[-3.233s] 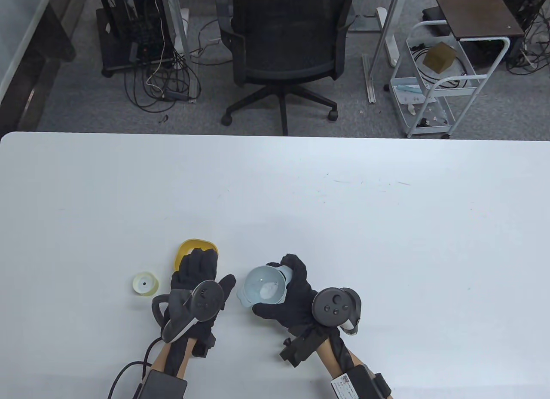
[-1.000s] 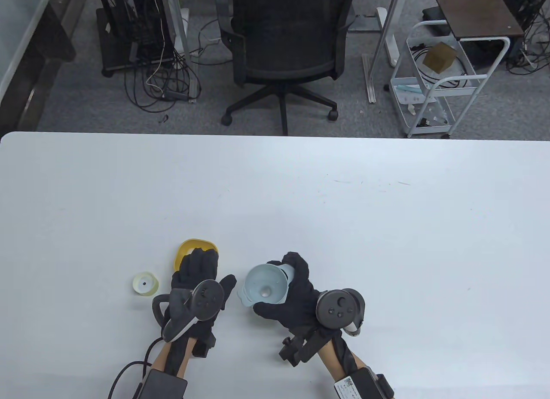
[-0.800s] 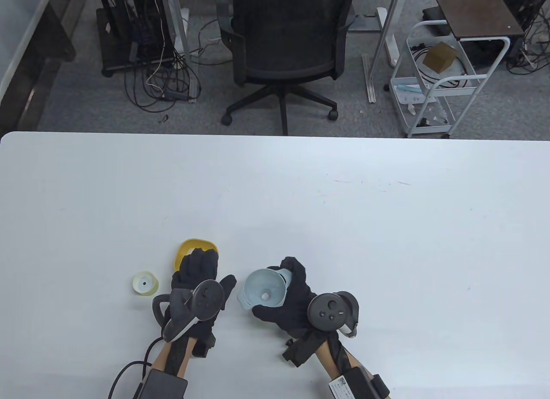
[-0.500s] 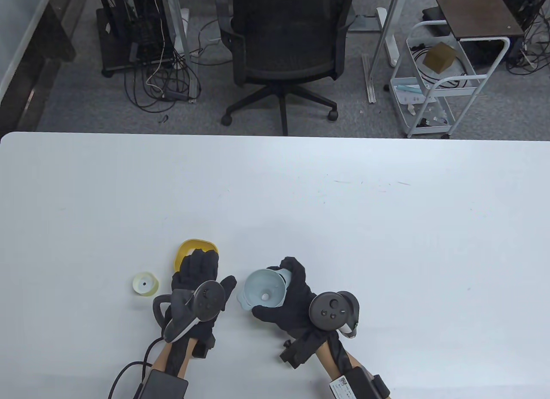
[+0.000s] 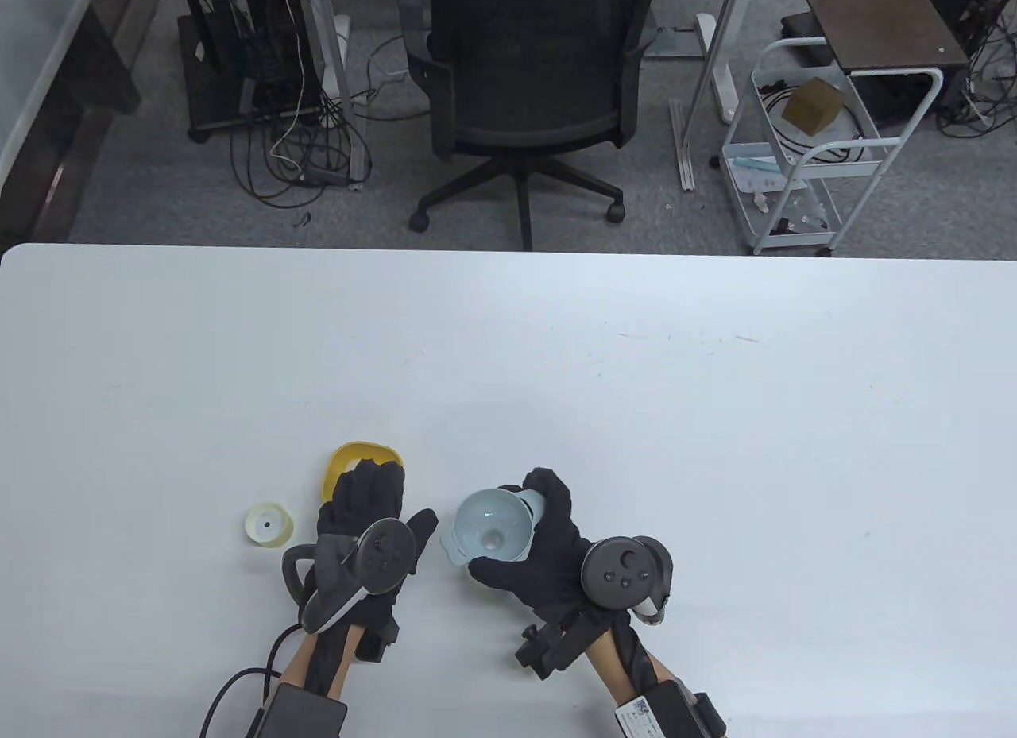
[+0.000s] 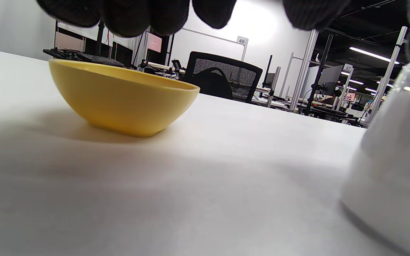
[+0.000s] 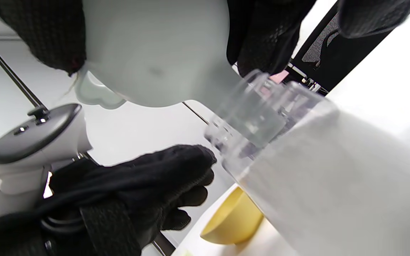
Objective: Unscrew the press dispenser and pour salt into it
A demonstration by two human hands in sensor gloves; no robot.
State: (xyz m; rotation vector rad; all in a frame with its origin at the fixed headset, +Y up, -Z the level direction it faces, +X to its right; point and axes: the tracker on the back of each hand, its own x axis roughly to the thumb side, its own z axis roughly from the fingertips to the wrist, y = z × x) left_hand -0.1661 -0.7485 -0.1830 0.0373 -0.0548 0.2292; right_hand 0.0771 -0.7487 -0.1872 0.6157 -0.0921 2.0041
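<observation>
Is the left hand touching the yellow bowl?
Cannot tell. In the table view the left hand overlaps the yellow bowl; the left wrist view shows fingertips above its rim, with contact unclear.

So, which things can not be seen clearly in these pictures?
- Yellow bowl inside: table view, left hand covers it.
- Dispenser bottle: table view, hidden under the funnel and right hand.
- Bottle's base: both wrist views, cut off by the frame.

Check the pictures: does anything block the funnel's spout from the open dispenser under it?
Nothing visible does. The right hand holds the funnel over the clear dispenser, its spout at the open neck. The left hand rests to one side, near the yellow bowl.
</observation>
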